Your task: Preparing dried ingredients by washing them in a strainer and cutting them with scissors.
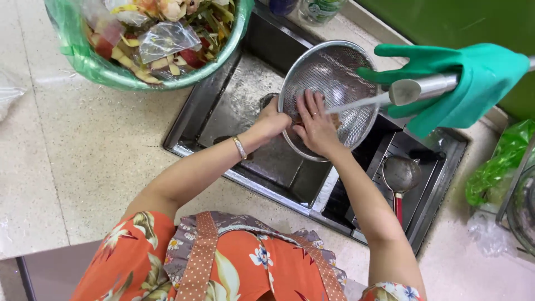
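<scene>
With the left hand (273,120) gripping the colander (334,83) rim, right hand (315,125) fingers spread inside under the tap (415,89) stream, rub gently, keeping the colander level.

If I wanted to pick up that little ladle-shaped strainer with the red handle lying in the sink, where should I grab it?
Probably by the red handle, coming down from above at the end nearer the person. The small strainer lies flat in the right part of the sink, its mesh bowl pointing away and its handle free, clear of the big metal colander both hands are working in.
</scene>
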